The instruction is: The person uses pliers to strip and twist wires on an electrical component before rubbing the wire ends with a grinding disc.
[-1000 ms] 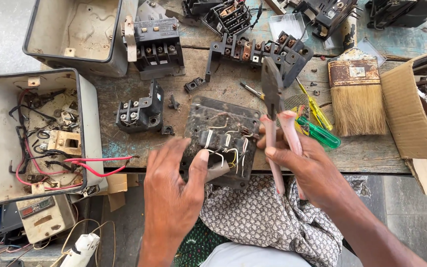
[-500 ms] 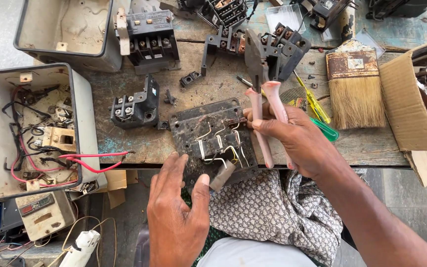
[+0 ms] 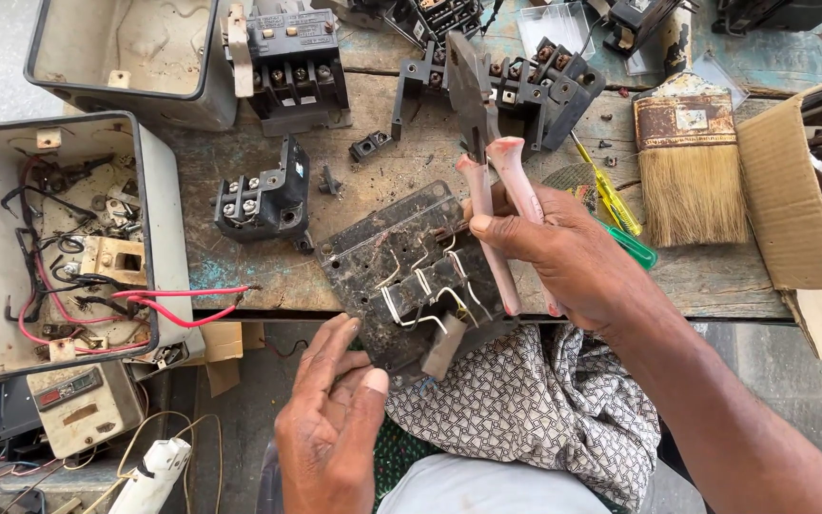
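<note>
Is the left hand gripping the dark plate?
No, the left hand hovers open below the dark plate, apart from it.

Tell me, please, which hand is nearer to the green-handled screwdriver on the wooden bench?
Right. The right hand, holding pink-handled pliers, sits just beside the green-handled screwdriver; the left hand is low, off the bench.

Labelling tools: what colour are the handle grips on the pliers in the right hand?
Pale pink grips on the pliers, held in the right hand; head view.

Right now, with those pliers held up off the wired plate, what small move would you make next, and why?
Probably bring the left hand back onto the dark plate. It overhangs the bench edge, only the right hand steadies it, and that hand also holds the pliers.
</note>
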